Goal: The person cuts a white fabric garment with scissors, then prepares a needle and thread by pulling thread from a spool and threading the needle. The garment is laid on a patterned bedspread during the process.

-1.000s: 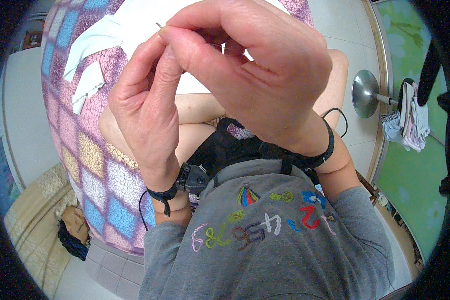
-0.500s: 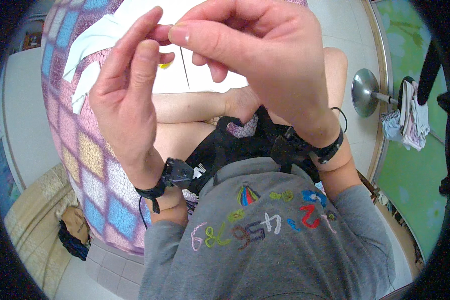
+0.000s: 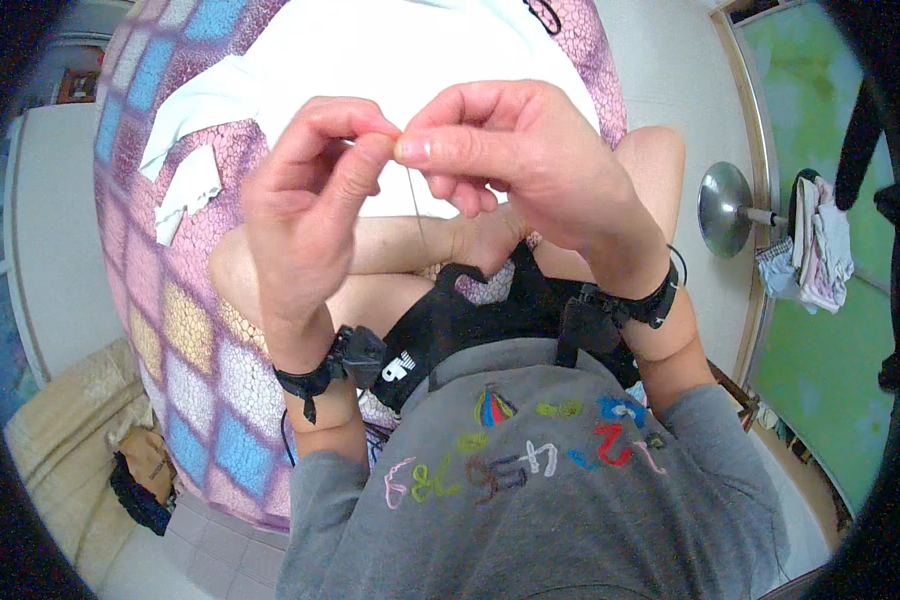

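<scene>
Both hands meet in front of me over the white garment (image 3: 340,50). My right hand (image 3: 530,150) pinches a thin dark thread (image 3: 416,205) between thumb and forefinger. The thread dangles with a slight curve toward my crossed legs. My left hand (image 3: 315,200) is closed in a pinch too, its thumb and forefinger touching the right fingertips. Whatever lies between the left fingertips is too small to make out. The garment is spread beyond my legs, with a sleeve-like part (image 3: 195,110) reaching out to the left.
I sit on a checkered pink, blue and yellow blanket (image 3: 230,440). A small black looped item (image 3: 543,15) lies at its far edge. To the right, a round metal base (image 3: 723,210) with a pole stands by hanging clothes (image 3: 820,245) and a green panel (image 3: 810,370).
Both hands have come lower and nearer to me. The left fingers, spread before, are now bent into a pinch against the right fingertips. The thread has moved along with the hands.
</scene>
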A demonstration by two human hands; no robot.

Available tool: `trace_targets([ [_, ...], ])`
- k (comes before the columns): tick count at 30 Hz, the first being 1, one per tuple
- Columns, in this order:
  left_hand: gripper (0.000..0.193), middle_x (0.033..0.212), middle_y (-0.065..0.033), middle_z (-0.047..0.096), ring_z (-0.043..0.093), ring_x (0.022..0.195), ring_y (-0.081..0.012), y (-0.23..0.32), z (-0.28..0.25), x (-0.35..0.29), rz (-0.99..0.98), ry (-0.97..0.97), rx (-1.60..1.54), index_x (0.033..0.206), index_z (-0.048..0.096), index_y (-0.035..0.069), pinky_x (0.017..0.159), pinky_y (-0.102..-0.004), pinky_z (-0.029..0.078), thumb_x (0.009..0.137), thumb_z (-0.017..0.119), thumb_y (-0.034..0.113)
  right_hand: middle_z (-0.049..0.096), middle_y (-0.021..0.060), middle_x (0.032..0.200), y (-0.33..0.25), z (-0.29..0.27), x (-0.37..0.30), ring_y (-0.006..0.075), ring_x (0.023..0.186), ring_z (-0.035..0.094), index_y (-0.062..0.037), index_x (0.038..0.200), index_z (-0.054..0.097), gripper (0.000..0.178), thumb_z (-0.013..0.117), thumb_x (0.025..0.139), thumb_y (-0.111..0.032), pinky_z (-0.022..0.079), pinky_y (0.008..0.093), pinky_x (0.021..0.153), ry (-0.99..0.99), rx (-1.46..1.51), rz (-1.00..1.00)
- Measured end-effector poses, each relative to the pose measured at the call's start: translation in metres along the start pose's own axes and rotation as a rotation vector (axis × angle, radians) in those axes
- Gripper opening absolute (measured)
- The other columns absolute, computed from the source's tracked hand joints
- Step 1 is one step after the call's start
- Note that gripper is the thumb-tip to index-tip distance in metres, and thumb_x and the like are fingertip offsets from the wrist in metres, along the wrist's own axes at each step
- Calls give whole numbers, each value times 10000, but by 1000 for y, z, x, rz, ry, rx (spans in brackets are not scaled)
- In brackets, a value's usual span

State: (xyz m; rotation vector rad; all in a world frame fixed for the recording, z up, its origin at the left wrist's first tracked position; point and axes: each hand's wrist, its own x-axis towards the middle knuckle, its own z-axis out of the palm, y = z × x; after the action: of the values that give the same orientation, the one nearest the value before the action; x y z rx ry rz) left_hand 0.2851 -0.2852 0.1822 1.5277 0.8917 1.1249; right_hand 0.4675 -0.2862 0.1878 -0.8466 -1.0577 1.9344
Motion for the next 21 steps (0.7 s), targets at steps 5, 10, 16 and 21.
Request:
trace_targets([
  [5, 119, 966, -21, 546, 442, 705, -35, -12, 3, -3, -260, -26, -645, 1024, 515, 56, 506, -141, 342, 950, 457, 128, 591, 30, 730, 2, -5, -4, 96, 630, 545, -10, 888, 588, 102, 586, 862, -109, 449, 209, 624, -46, -48, -56],
  [10, 126, 811, 6, 478, 389, 568, -42, -30, -39, -6, -228, -49, -1473, 1079, 441, 86, 419, -135, 285, 958, 417, 112, 583, 66, 719, -13, -14, -22, 145, 644, 567, 18, 964, 569, 127, 553, 868, -64, 471, 266, 616, 31, 23, -108],
  [16, 174, 646, -10, 501, 448, 573, -73, -77, -22, -7, -218, 91, -348, 1058, 460, 14, 517, -189, 375, 940, 474, 141, 618, 130, 860, -27, -19, -34, 201, 783, 610, 67, 1056, 577, 209, 523, 872, -13, 500, 315, 741, -128, 261, -340],
  [21, 413, 672, 2, 508, 483, 617, -70, -60, 12, -5, -425, -400, -247, 1313, 387, 33, 568, -206, 409, 912, 475, 81, 628, 109, 841, -39, -11, -35, 177, 779, 617, 52, 1006, 603, 169, 550, 868, -30, 495, 281, 727, 90, -221, -514],
])
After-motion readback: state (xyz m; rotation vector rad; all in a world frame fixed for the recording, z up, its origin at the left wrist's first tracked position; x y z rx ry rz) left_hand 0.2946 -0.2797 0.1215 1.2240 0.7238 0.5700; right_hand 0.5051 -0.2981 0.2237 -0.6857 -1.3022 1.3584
